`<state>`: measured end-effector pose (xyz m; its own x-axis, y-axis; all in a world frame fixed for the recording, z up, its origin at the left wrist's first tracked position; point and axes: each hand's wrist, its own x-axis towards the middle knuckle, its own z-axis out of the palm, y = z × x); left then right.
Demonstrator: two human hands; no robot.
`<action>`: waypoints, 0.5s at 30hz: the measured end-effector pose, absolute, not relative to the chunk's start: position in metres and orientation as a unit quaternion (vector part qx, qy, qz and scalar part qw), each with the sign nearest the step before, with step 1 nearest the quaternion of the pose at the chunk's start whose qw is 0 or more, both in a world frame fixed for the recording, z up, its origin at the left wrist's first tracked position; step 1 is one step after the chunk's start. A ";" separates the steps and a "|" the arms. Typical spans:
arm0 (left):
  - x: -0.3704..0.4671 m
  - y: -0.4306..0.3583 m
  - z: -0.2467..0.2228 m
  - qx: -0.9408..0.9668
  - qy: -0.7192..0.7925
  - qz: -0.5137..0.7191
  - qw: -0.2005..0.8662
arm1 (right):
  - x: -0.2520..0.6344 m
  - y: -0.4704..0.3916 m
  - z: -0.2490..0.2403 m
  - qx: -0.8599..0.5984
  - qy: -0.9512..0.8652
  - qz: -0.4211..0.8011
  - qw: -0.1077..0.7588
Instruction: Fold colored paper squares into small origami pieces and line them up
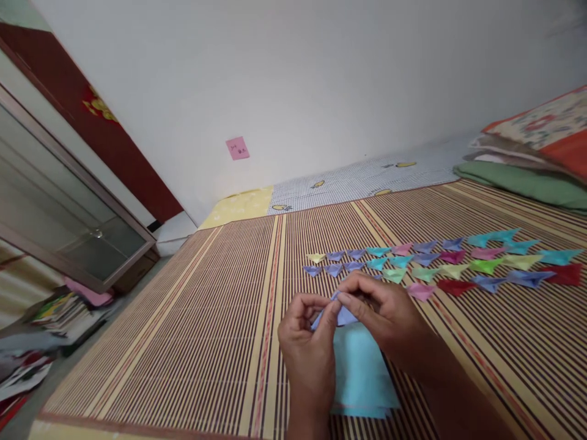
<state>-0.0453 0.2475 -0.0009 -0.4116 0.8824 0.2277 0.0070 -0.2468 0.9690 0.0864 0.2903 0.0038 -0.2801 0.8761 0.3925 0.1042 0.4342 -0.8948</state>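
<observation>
Between my two hands is a folded piece of purple-blue paper, its edges partly covered by fingers. My left hand pinches it from the left, thumb against the upper fold. From the right, my right hand pinches the same fold, its thumb and fingertips meeting the left thumb. Just below lies a stack of light blue paper sheets, flat on the striped mat. Beyond my hands, several small folded paper boats in many colours stand in rows.
Folded bedding is piled at the far right. A patterned sheet runs along the wall, which has a pink note on it. At the left are a glass-panelled door and a pile of books below the mat's level.
</observation>
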 end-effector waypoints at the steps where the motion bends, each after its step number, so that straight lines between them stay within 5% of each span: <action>1: -0.046 0.248 0.000 0.419 0.508 0.662 0.357 | 0.086 0.290 0.004 -0.353 -0.693 0.396 0.488; 7: -0.055 0.252 0.001 0.372 0.452 0.609 0.536 | 0.085 0.294 -0.002 -0.383 -0.657 0.388 0.520; 15: -0.047 0.253 -0.003 0.358 0.452 0.610 0.543 | 0.081 0.292 -0.002 -0.384 -0.653 0.367 0.540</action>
